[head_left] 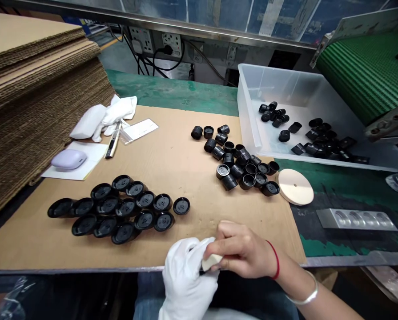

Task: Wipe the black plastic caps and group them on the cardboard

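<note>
Cotton glove [180, 289] on left hand [187, 275] closes around a mostly hidden black cap [202, 271]; bare right hand [243, 251] pinches a cream pad [212, 262] against it. More black caps [128, 205] lie grouped ahead of the grip, within easy reach.

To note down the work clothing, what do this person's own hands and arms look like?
The left hand wears a white fabric glove. The right hand is bare, with a thin red cord around the wrist and a slim silver bangle further up the forearm.
</note>
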Action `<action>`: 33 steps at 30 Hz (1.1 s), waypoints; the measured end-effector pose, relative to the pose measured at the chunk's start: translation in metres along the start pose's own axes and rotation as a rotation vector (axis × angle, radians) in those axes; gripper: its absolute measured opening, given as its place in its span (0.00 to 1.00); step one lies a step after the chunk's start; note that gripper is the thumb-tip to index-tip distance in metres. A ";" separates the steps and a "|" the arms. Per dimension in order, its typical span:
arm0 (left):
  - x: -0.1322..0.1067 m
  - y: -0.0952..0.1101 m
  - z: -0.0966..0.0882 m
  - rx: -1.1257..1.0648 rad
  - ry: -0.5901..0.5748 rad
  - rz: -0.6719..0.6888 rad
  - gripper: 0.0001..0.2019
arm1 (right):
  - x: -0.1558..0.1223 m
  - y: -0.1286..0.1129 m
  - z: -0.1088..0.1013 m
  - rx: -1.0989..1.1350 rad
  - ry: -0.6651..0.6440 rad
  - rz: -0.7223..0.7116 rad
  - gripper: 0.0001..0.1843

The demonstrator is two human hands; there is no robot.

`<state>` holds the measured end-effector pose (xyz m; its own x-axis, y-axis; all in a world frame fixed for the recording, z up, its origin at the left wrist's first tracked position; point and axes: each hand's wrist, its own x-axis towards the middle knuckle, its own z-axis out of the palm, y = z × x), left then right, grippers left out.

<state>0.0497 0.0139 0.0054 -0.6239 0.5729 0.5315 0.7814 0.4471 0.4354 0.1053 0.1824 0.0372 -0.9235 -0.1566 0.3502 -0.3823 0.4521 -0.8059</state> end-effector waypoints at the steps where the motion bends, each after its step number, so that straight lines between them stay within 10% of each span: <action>1: 0.000 0.000 0.000 -0.009 -0.009 0.000 0.08 | -0.003 0.002 -0.003 -0.005 0.019 0.006 0.17; 7: 0.002 0.002 -0.002 -0.041 -0.065 -0.039 0.12 | -0.030 -0.003 -0.033 -0.179 0.073 0.135 0.11; 19: 0.002 0.000 -0.002 -0.024 -0.036 -0.015 0.11 | -0.029 0.003 -0.014 -0.207 0.061 0.160 0.10; 25: 0.005 0.001 -0.003 -0.002 -0.006 -0.025 0.11 | -0.045 -0.021 0.002 -0.196 0.340 0.280 0.11; 33: 0.014 0.003 -0.008 -0.024 -0.031 0.069 0.07 | -0.030 -0.025 0.021 -0.184 0.223 0.118 0.11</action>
<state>0.0431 0.0182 0.0199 -0.5675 0.6233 0.5380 0.8219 0.3893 0.4159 0.1420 0.1572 0.0361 -0.9234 0.0936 0.3723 -0.2424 0.6099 -0.7545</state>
